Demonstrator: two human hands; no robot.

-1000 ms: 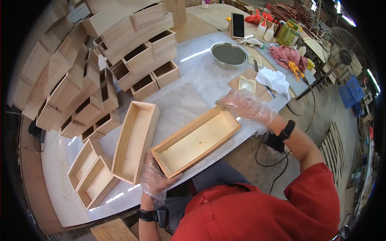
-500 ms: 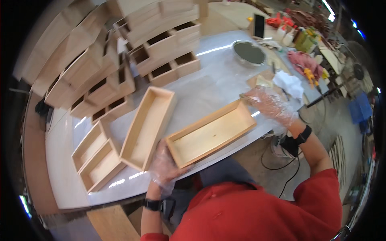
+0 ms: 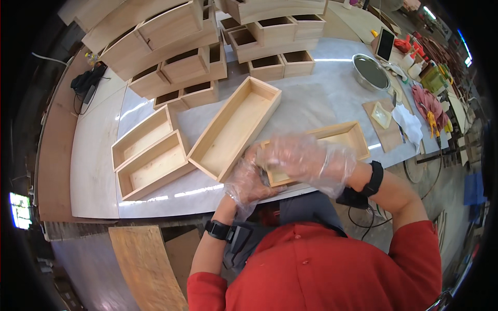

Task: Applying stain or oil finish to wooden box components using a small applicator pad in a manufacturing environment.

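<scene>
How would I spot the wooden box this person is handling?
On the glossy grey tabletop, find the near edge by the person's red shirt. There lies a long, open, rectangular wooden box, its left end at the clear-gloved left hand, the clear-gloved right hand over it. Its amber rim looks darker than the pale wooden boxes to its left.

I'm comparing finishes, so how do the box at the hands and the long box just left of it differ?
Color: the handled box looks a deeper yellow; the long box looks paler.
Angle: the handled box slants gently up to the right, while the long box slants more steeply.
View: the right hand covers part of the handled box; the long box's inside shows nearly whole.
Both are open, rectangular wooden boxes.
</scene>
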